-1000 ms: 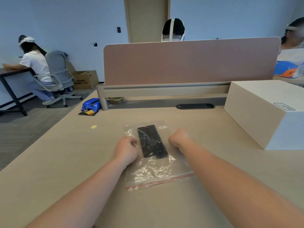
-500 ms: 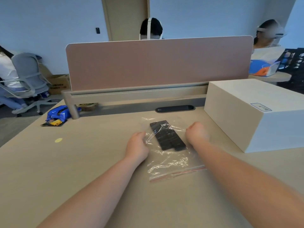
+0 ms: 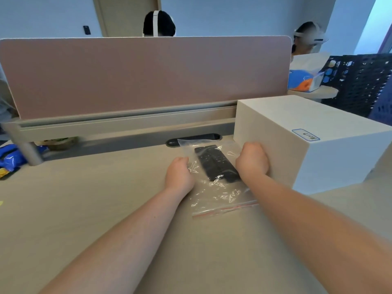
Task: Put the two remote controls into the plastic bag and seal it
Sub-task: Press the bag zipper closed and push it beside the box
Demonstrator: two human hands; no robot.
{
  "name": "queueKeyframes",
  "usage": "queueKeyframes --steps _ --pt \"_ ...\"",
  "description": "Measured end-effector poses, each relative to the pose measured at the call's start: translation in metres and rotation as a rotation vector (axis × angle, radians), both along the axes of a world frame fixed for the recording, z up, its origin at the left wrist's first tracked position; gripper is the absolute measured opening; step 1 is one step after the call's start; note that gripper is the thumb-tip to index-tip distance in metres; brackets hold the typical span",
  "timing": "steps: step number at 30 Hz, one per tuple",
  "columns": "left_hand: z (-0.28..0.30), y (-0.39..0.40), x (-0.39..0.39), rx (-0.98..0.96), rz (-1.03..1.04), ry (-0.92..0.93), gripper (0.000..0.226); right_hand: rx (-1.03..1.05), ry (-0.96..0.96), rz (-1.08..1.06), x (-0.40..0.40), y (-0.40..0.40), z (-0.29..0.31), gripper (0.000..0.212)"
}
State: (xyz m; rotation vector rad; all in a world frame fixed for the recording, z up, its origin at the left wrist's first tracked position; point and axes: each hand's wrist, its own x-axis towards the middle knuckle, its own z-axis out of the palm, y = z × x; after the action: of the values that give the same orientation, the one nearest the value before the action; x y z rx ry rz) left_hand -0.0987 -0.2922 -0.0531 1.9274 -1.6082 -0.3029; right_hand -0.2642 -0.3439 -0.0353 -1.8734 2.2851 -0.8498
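Observation:
A clear plastic bag point(image 3: 220, 196) with a red zip strip along its near edge lies flat on the beige desk point(image 3: 84, 209). Two black remote controls point(image 3: 215, 164) lie side by side inside it, toward its far end. My left hand point(image 3: 179, 175) is curled on the bag's left edge. My right hand point(image 3: 252, 161) is curled on its right edge, touching the white box. Both hands grip the bag on either side of the remotes. The zip strip looks pressed flat.
A large white box point(image 3: 307, 141) stands on the desk just right of the bag. A pink divider panel point(image 3: 148, 75) runs along the desk's far edge, with a dark cable slot point(image 3: 193, 137) below it. A blue packet point(image 3: 10, 160) lies far left. People sit beyond.
Both hands have slid the bag with the remotes away from me and to the right, up against the white box. My view has swung right.

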Motion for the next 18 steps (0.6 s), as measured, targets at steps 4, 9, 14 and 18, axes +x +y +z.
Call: queueKeyframes --steps 4,9,14,18 --pt "-0.001 -0.005 0.002 0.031 0.010 -0.014 0.039 -0.023 0.036 0.001 0.003 -0.007 -0.001 0.024" --pt "-0.002 -0.006 0.004 0.072 0.048 0.003 0.026 -0.029 0.113 0.036 0.002 -0.005 -0.010 0.024" --pt "-0.005 0.006 0.003 0.045 0.069 0.048 0.042 -0.017 0.142 0.106 -0.006 0.006 -0.012 0.018" --pt "-0.009 0.016 0.005 -0.001 0.098 0.061 0.040 0.019 0.143 0.135 -0.012 0.019 -0.010 0.018"
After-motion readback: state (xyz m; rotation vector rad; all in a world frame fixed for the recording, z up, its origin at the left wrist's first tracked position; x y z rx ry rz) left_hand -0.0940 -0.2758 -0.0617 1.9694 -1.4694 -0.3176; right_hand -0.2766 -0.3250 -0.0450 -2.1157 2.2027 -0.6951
